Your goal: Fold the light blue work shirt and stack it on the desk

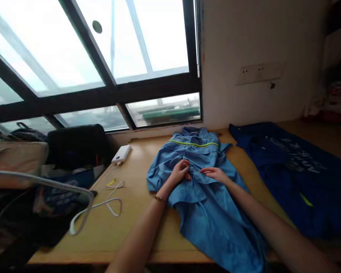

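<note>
A light blue shirt [210,223] lies front up on the table [142,212], its collar [194,131] toward the wall below the window [163,110] and its lower end hanging past the near edge. The left hand [181,172], a bracelet [159,198] at its wrist, curls its fingers in a narrow grip at the shirt's middle; the right hand [214,174] lies just beside, fingers stretched toward it — whether either grip pinches cloth, I cannot tell. A dark blue garment [290,182] lies to the right, a white power bank [121,154] and cable [115,201] to the left.
</note>
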